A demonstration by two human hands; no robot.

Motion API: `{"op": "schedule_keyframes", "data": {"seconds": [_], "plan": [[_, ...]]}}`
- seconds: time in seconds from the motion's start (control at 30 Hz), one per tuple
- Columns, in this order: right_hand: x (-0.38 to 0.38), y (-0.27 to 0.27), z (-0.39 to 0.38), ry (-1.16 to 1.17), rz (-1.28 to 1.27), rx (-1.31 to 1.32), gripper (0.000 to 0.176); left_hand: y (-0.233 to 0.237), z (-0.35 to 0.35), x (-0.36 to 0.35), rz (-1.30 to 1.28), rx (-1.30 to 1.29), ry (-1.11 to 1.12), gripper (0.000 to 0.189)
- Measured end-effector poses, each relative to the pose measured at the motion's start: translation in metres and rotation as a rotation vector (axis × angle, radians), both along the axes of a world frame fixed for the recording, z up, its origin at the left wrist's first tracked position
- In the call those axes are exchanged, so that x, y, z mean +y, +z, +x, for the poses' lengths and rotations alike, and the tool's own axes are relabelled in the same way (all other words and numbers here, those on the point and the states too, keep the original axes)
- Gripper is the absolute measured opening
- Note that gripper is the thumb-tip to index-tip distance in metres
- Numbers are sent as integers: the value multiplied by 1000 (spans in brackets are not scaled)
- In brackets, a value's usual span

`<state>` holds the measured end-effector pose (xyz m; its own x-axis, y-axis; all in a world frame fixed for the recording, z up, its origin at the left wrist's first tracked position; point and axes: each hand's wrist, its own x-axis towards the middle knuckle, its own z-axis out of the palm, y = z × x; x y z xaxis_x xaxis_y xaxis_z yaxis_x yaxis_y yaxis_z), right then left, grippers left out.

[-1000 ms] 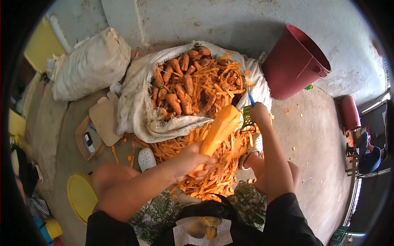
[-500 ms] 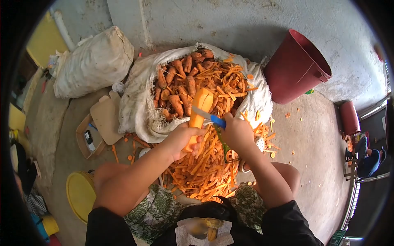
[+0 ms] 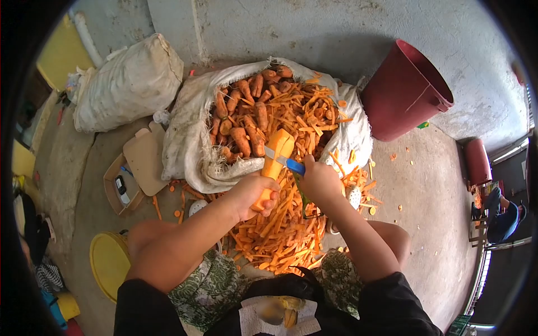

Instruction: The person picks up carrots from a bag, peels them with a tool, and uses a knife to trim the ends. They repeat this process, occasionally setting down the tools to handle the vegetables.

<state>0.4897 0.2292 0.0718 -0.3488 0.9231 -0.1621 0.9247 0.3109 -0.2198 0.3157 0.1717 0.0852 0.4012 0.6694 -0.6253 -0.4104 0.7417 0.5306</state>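
My left hand [image 3: 252, 196] is wrapped round the lower end of a peeled orange carrot [image 3: 279, 148], which stands tilted up and to the right. In my right hand [image 3: 320, 180] is a knife [image 3: 292, 165] with a blue handle, its blade lying across the carrot's side above my left hand. Behind the carrot, an open white sack [image 3: 190, 129] holds unpeeled carrots [image 3: 240, 141] and orange peelings. A heap of peelings [image 3: 274, 241] lies on the floor between my legs, below both hands.
A tall red bin [image 3: 400, 95] leans by the wall at right. To the left are a full white sack [image 3: 131, 84], an open cardboard box [image 3: 120, 190] and a yellow bucket [image 3: 109, 263]. Part of a seated person [image 3: 501, 218] shows at far right.
The carrot and my left hand have shifted slightly down. The knife blade now lies lower on the carrot, flat across its side.
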Motion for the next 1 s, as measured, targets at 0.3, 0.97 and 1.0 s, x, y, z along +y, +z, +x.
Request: {"op": "schedule_keyframes", "data": {"seconds": [0.3,0.97,1.0], "plan": [[77,-74,59,-351,-148,57,18,11,13,-13,30,189,-58,16],[-18,19,-14,93,-15,185,19,7,-13,4,82,-3,74,9],[-19,18,-14,100,-12,162,20,6,-12,5,82,-3,73,9]]}}
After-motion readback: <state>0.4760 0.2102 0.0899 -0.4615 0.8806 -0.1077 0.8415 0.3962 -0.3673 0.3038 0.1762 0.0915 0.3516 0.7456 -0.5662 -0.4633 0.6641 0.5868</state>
